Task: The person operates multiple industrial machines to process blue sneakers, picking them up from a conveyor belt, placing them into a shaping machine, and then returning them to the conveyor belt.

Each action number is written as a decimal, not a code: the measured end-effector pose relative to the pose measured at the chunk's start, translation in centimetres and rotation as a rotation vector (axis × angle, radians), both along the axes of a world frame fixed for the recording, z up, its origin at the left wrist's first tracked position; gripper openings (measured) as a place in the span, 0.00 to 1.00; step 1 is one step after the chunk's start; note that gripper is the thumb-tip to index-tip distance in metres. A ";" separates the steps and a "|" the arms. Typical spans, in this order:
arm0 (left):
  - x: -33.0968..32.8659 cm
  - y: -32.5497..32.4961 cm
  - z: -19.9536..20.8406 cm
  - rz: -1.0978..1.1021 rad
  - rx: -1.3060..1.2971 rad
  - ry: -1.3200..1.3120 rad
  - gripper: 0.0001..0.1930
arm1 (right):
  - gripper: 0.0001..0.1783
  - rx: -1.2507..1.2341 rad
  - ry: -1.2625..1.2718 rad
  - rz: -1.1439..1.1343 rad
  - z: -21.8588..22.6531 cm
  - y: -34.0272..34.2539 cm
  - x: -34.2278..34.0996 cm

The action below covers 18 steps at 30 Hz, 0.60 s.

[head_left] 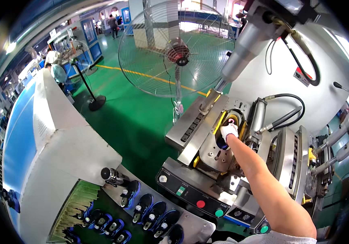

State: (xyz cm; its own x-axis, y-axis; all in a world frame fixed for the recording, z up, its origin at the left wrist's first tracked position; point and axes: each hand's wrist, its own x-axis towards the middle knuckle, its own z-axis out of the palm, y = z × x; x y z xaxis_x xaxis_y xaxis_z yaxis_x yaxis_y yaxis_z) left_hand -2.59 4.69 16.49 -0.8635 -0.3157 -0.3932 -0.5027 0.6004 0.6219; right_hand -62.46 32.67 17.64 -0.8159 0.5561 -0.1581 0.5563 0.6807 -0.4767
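Our gloved right hand [229,131] presses a dark shoe [222,143] into the press machine's [207,134] yellow-edged cavity, fingers closed over it. Left hand unseen. More lasted shoes [144,207] wait on the conveyor [190,227]; most work remains.

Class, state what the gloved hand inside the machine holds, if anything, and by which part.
The gloved right hand rests on a dark shoe in the press opening; the exact grip cannot be told.
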 end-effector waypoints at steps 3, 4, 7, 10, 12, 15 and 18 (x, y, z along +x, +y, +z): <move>1.9 1.4 -3.0 0.067 0.055 0.053 0.36 | 0.24 0.106 0.001 -0.011 -2.0 2.8 -1.0; 2.7 1.5 -4.0 0.080 0.031 0.090 0.36 | 0.23 0.082 0.028 -0.042 -1.8 1.4 -1.2; 4.2 2.1 -6.3 0.050 -0.048 0.233 0.37 | 0.18 0.116 0.261 -0.011 -2.2 1.3 -1.3; 1.7 3.4 -6.0 0.113 0.082 0.110 0.36 | 0.14 0.272 0.233 -0.056 -6.1 7.4 -4.2; 2.3 3.6 -7.8 0.133 0.096 0.110 0.35 | 0.14 0.464 0.236 0.056 -8.0 8.7 -5.1; 5.9 2.7 -9.2 0.055 -0.318 0.129 0.36 | 0.17 0.505 0.207 0.166 -3.8 -3.2 -2.5; 5.1 2.0 -11.1 0.017 -0.196 0.040 0.36 | 0.21 0.531 0.077 0.222 -5.9 6.9 -6.0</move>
